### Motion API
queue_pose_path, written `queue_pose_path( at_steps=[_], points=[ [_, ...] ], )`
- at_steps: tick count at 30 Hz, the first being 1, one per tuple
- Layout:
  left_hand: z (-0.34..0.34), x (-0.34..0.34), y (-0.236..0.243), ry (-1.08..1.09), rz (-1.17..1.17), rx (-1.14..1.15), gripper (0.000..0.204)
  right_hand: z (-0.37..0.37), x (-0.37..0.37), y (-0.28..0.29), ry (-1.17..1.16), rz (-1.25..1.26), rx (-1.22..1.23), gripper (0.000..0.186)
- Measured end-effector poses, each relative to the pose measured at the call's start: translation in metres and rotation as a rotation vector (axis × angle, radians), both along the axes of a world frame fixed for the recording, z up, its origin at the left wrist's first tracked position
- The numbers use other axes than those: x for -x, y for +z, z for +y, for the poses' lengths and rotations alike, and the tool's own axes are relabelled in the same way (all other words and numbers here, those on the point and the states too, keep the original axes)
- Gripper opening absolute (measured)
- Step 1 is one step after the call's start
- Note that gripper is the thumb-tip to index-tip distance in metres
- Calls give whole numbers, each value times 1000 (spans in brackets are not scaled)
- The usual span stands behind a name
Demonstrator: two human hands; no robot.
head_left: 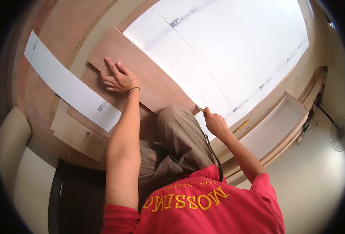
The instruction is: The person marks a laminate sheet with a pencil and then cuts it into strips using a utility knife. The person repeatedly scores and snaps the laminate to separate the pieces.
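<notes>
Meanwhile, the left hand (118, 78) pressed flat, fingers spread, on the brown plywood sheet (149, 78) while the right hand (215, 123) gripped a small yellow-handled cutter (202, 110) against the large white laminate sheet (235, 46).

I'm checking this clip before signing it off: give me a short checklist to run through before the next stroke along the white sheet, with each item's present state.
1. Left hand pressed flat on the plywood board: ok.
2. Right hand gripping the yellow-handled tool: ok.
3. Tool tip at the near edge of the white sheet: ok.
4. Left hand apart from the marked line: ok.
5. Knee clear of the tool: not ok, it is close beside it.
6. Tip condition: cannot tell.
</notes>
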State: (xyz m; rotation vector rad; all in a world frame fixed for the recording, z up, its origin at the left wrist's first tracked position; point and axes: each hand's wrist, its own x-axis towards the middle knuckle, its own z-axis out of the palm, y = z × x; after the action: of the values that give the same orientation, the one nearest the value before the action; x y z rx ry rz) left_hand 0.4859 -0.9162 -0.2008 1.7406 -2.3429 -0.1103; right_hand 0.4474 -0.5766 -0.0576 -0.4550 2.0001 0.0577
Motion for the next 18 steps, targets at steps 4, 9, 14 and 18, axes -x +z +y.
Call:
queue_pose_path(
  at_steps=[4,9,14,18],
  points=[
    [-4,-3,3,-7,-30,21,51,-69,28,36,-89,81,108,20],
    [-1,0,5,-1,-23,13,50,-176,66,-5,-98,207,493,24],
    [1,0,1,-14,-28,50,48,-270,104,-58,-46,262,627,23],
    [-2,-2,2,5,-68,12,48,-305,116,-59,-10,213,588,19]
  ],
)
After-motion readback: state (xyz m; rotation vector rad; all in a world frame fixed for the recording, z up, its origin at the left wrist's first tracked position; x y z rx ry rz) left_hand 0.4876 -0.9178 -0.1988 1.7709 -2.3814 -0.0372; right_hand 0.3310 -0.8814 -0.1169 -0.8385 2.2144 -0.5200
